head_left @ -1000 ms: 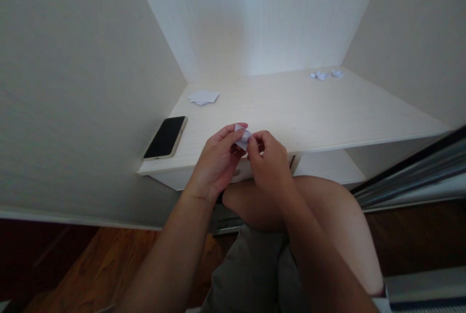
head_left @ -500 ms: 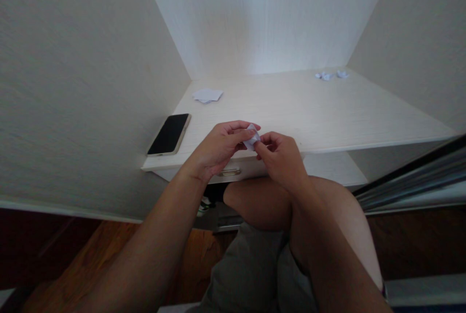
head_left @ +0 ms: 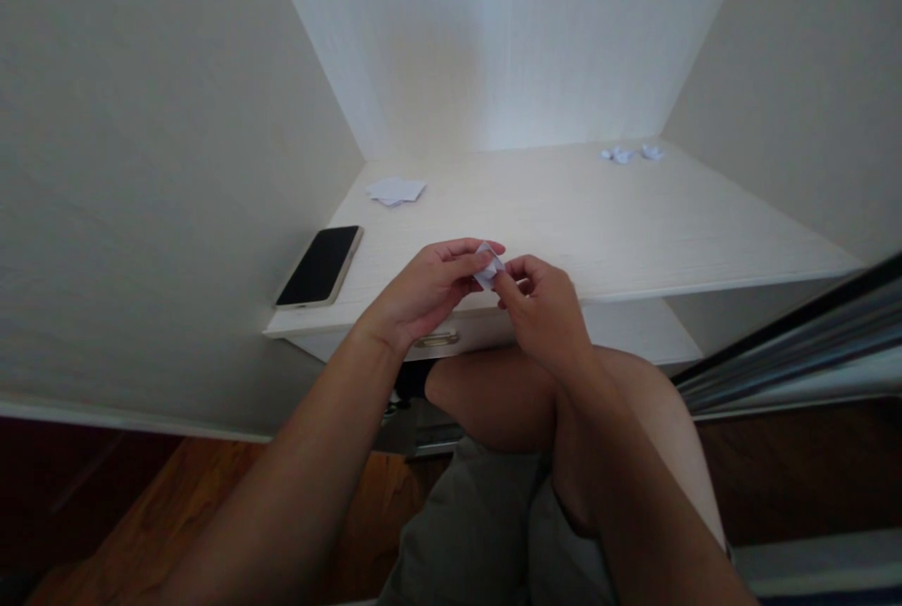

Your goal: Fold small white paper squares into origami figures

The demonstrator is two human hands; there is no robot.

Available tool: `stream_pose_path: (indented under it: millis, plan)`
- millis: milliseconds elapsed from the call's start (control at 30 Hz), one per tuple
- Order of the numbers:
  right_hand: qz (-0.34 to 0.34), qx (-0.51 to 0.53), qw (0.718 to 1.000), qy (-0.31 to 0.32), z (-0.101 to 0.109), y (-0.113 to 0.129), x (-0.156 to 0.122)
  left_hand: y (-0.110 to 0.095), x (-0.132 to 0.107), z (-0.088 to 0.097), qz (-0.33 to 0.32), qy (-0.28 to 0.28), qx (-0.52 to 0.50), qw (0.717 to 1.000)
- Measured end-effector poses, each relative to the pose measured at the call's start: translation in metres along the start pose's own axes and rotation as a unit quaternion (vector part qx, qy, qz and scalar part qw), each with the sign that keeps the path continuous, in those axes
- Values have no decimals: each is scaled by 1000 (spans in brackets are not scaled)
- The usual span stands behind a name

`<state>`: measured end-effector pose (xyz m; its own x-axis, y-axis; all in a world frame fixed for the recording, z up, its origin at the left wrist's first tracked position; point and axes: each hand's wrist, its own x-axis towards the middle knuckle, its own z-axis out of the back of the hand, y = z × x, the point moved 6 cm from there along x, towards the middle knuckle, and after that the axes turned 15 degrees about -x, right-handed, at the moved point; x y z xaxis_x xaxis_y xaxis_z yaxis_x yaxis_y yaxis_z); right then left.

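A small folded piece of white paper [head_left: 487, 272] is held between my two hands, just above the front edge of the desk. My left hand [head_left: 441, 282] pinches its left side between thumb and fingers. At the lower right corner, my right hand [head_left: 542, 301] grips the paper with thumb and index finger. Behind them, a little stack of white paper sheets [head_left: 396, 191] lies at the back left of the white desktop [head_left: 521, 202]. Several small folded paper pieces [head_left: 620, 155] sit at the back right.
A phone [head_left: 320, 266] with a dark screen lies at the desk's left edge, by the side panel [head_left: 176, 164]. Below the desktop is a drawer with a metal handle [head_left: 437, 340]. My crossed legs [head_left: 493, 399] are under the hands.
The view has shifted slightly, so the desk and its things sit a little further left and lower. Both hands keep hold of the paper, with its angle barely altered.
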<state>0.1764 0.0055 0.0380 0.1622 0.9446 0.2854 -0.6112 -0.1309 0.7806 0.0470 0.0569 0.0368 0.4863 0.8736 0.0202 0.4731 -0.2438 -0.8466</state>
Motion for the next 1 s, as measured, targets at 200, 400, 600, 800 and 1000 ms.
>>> stream_pose_path:
  millis: [200, 400, 600, 800, 1000]
  plan:
    - [36, -51, 996, -71, 7, 7, -1, 2, 5, 0, 2, -2, -42, 999]
    - [13, 37, 999, -13, 2, 1, 2, 9, 6, 0, 43, 9, -119, 992]
    - [-5, 49, 998, -44, 3, -4, 3, 11, 10, 2, 55, -12, -131, 990]
    - [-41, 61, 997, -18, -2, -6, 5, 9, 10, -2, 52, -15, -118, 992]
    - [-18, 148, 987, -54, 8, -11, 0, 3, 7, -10, -30, -95, -93, 991]
